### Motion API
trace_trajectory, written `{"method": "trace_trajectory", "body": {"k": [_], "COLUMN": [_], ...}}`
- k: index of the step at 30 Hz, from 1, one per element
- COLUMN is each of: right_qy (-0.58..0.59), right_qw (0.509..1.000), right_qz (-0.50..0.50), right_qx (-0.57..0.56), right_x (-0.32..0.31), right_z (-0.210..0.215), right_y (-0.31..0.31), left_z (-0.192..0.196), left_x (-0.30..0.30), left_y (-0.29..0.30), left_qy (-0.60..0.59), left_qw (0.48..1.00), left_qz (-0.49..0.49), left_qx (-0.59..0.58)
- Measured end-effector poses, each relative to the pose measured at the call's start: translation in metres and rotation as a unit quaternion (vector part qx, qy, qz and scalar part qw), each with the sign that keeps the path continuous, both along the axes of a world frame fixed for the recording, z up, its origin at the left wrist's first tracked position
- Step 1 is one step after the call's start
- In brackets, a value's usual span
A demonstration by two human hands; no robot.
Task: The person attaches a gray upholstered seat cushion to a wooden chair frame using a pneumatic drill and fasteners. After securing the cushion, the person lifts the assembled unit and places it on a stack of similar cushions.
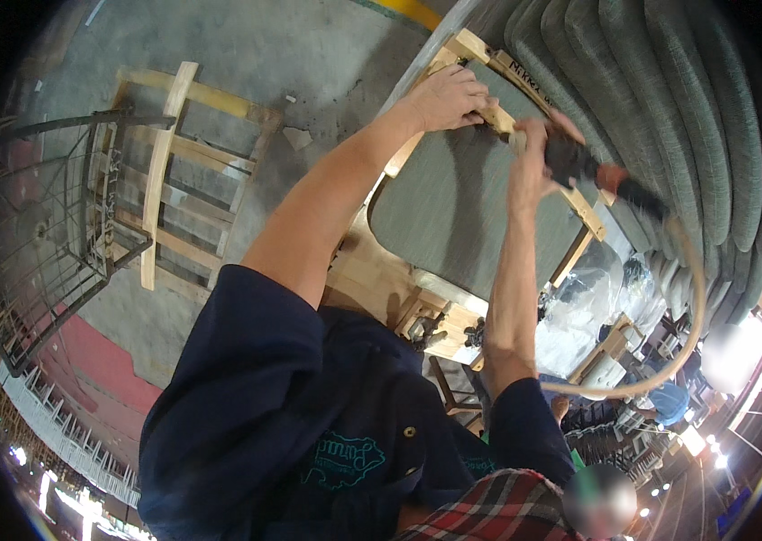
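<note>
One grey-green panel (426, 198), one black tool (570, 162)
Right hand (530, 167) is gripping the tool; left fingers (471, 93) are curling over the wooden frame (468, 44), hold unclear; the panel is lying near the tabletop's (356, 269) left edge.

Cushions (638, 117) right of wooden frame (589, 215)

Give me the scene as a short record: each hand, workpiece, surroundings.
Left hand: touching the wooden frame, fingers bent
Right hand: wrapped around a dark handheld tool, blurred
Hose: tan, curving at picture right
Workpiece: grey-green panel, inside the frame
Beyond, right: row of grey-green cushions
Left side: slatted wooden pallet on the floor, dark metal rack
</note>
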State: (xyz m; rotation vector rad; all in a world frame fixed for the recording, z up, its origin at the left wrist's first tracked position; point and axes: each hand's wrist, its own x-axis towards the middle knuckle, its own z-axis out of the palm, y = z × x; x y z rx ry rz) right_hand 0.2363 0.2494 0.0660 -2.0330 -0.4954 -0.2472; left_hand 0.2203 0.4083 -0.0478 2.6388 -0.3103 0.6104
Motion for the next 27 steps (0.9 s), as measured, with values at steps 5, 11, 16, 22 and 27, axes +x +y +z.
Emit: {"method": "trace_trajectory", "body": {"k": [5,11,16,22,27], "right_qy": [-0.007,0.075,0.037,0.016,-0.019], "right_qw": [1.000,0.960,0.941,0.905,0.902], "right_qz": [0.025,-0.129,-0.281,-0.367,-0.357], "right_qx": [0.001,0.235,0.184,0.215,0.241], "right_x": [-0.057,-0.129,-0.189,-0.262,-0.295], "right_z": [0.011,0.059,0.070,0.076,0.074], "right_y": [-0.080,-0.153,-0.241,-0.296,-0.323], "left_z": [0.000,0.010,0.030,0.024,0.035], "left_x": [-0.003,-0.006,-0.034,-0.047,-0.053], "left_y": [0.002,0.003,-0.017,-0.043,-0.056], "left_qy": [-0.007,0.002,0.039,0.056,0.108], "left_qw": [1.000,0.999,0.995,0.987,0.985], "left_qz": [-0.008,-0.015,-0.023,-0.008,0.026], "left_qx": [-0.020,0.032,0.086,0.149,0.135]}}
